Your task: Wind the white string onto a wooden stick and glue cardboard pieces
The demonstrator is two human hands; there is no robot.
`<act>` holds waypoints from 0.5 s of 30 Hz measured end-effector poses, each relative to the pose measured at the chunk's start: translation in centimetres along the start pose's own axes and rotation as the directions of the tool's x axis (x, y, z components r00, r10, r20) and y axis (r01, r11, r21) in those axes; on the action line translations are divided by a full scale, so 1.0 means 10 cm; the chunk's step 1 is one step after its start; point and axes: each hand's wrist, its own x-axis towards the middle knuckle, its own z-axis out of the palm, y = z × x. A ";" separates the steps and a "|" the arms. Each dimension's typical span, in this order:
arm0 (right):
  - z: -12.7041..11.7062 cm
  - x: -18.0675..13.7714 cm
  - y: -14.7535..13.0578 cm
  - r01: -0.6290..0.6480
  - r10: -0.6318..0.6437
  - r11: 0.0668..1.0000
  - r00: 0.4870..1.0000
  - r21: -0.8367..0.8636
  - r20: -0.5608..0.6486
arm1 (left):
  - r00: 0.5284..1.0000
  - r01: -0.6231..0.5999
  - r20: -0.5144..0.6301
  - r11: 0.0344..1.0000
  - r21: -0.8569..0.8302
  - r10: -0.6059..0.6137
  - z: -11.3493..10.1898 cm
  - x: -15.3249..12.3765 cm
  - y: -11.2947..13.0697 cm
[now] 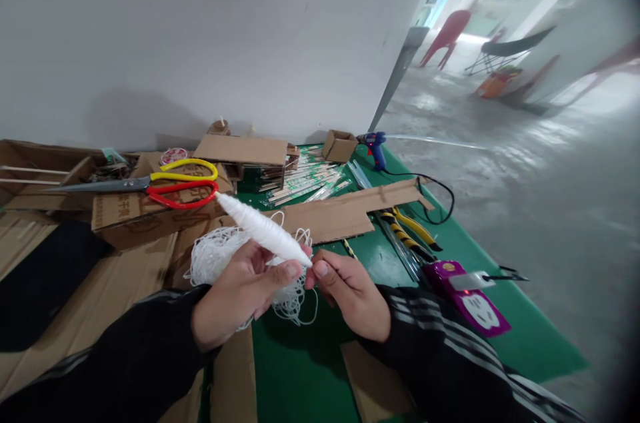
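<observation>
Above a green surface (305, 370), a white thread-wound spindle (265, 231) slants up and leftward from the left hand (243, 293) clamped around it, the right hand (353, 293) pinched together at its lower tip.

no legible words or numbers
the cardboard box (145, 220) carries dark printing, large marks and a block of small characters, too blurred to read. the green-and-white packets (307, 184) show fine print too small to make out. a round gold mark sits on the purple item (464, 292), any lettering in it unclear.
</observation>
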 end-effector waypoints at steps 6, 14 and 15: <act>0.03 0.01 0.00 -0.035 0.034 0.992 0.999 0.121 0.008 | 0.990 -0.139 -0.029 0.989 -0.052 0.138 -0.01 0.04 -0.05; 0.03 0.01 0.03 0.076 -0.107 0.979 0.981 -0.190 -0.160 | 0.985 -0.146 -0.048 0.956 0.256 0.164 -0.01 0.05 -0.03; 0.03 0.01 0.03 0.064 -0.104 0.976 0.976 -0.209 -0.189 | 0.984 -0.149 -0.049 0.937 0.316 0.173 -0.01 0.03 -0.02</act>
